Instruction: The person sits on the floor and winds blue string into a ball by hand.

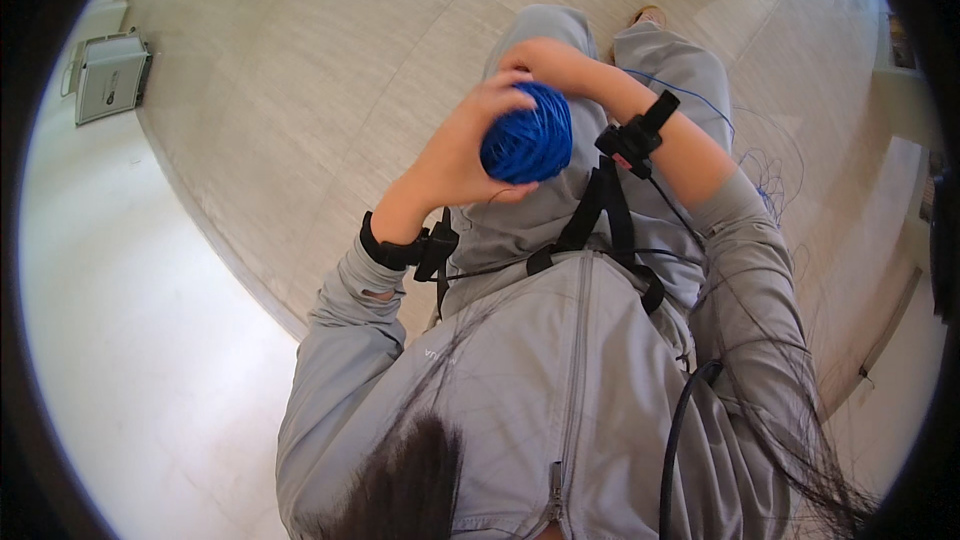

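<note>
A ball of blue yarn or cord (536,139) sits in my left hand (469,139), with the thumb under its near side and the fingers over its far side. My right hand (540,60) arches across the far side of the ball, its wrist bent. Its fingertips are mostly hidden, so what they hold cannot be told. From beneath my right forearm a blue strand (686,90) runs over the right trouser leg. Farther along, a loose blue tangle (766,199) shows beside the right thigh.
Each wrist wears a black strapped device, left (431,247) and right (634,139), with a cable. Black straps (592,214) lie at my lap. A silver case (112,79) stands by the white wall (135,277) at left. Pale flooring (337,75) spreads ahead.
</note>
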Motion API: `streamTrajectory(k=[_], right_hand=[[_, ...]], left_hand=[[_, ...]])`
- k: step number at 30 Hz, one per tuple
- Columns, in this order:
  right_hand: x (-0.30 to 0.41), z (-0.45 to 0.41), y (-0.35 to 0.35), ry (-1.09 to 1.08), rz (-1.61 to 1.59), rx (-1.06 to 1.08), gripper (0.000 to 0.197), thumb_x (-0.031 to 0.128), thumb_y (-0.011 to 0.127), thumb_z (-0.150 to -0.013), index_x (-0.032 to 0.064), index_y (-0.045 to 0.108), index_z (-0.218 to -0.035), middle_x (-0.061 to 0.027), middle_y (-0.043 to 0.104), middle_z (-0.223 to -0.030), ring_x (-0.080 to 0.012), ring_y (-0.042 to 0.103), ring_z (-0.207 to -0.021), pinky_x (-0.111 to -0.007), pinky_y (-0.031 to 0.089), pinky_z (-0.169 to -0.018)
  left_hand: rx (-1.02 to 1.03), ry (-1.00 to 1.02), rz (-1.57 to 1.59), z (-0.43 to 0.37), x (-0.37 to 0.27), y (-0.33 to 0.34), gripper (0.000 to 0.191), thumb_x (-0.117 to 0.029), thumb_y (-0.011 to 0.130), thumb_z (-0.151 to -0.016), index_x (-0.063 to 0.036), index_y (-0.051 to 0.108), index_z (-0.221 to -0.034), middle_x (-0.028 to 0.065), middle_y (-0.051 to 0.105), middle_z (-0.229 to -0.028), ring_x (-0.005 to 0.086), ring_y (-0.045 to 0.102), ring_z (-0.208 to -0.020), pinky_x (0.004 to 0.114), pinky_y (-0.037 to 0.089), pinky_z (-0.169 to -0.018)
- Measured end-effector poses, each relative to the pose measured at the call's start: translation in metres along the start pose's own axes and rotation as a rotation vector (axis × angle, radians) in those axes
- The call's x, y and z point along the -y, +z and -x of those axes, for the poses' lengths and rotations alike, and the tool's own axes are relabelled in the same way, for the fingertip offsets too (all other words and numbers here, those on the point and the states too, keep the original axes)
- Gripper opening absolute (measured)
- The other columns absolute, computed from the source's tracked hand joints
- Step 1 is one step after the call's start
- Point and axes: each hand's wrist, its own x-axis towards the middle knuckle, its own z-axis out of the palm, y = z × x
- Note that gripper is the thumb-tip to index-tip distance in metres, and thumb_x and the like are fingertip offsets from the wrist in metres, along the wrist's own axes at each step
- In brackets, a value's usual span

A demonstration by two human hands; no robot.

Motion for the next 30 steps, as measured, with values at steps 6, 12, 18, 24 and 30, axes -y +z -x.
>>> streamTrajectory(k=[6, 12, 18, 24, 30], right_hand=[[0.079, 0.046, 0.011, 0.253, 0.059, -0.079, 0.019, 0.02, 0.048, -0.087, 0.0063, 0.061, -0.09, -0.0201, 0.062, -0.081, -0.0392, 0.059, -0.076, -0.046, 0.046, -0.068], [0.119, 0.07, 0.009, 0.199, -0.252, 0.05, 0.018, 0.018, 0.043, -0.09, 0.0056, 0.055, -0.095, -0.016, 0.064, -0.084, -0.0368, 0.06, -0.081, -0.045, 0.046, -0.071], [0.125, 0.095, -0.038, 0.262, 0.018, 0.001, 0.015, 0.019, 0.048, -0.087, 0.0087, 0.059, -0.092, -0.0131, 0.064, -0.074, -0.0356, 0.061, -0.07, -0.045, 0.047, -0.063], [0.123, 0.097, -0.066, 0.12, 0.359, 0.009, 0.013, 0.024, 0.056, -0.086, 0.0144, 0.062, -0.09, -0.0083, 0.062, -0.066, -0.0294, 0.06, -0.06, -0.038, 0.045, -0.052], [0.107, 0.081, -0.086, -0.017, 0.359, -0.048, 0.018, 0.033, 0.058, -0.086, 0.0167, 0.063, -0.086, -0.0066, 0.059, -0.064, -0.0271, 0.057, -0.057, -0.037, 0.042, -0.051]], left_hand=[[-0.625, -0.167, 0.631, -0.031, -0.007, 0.003, 0.103, -0.02, 0.086, -0.06, -0.0068, 0.021, -0.139, 0.0147, 0.049, -0.118, 0.0222, 0.054, -0.107, 0.032, 0.047, -0.089], [-0.646, -0.17, 0.198, -0.04, 0.023, 0.012, 0.091, -0.019, 0.085, -0.061, -0.0073, 0.031, -0.134, 0.0129, 0.044, -0.121, 0.0215, 0.05, -0.109, 0.033, 0.044, -0.091], [-0.488, -0.257, -0.048, -0.016, 0.034, 0.016, 0.08, -0.02, 0.084, -0.06, -0.0078, 0.042, -0.127, 0.0105, 0.043, -0.12, 0.0247, 0.044, -0.114, 0.037, 0.037, -0.097], [-0.363, -0.314, -0.082, -0.004, 0.027, 0.024, 0.08, -0.02, 0.084, -0.06, -0.0099, 0.042, -0.128, 0.0118, 0.046, -0.121, 0.0248, 0.047, -0.113, 0.038, 0.038, -0.096], [-0.312, -0.445, 0.16, 0.004, 0.01, 0.023, 0.079, -0.021, 0.082, -0.061, -0.0103, 0.042, -0.128, 0.012, 0.046, -0.123, 0.0242, 0.047, -0.114, 0.037, 0.038, -0.097]])
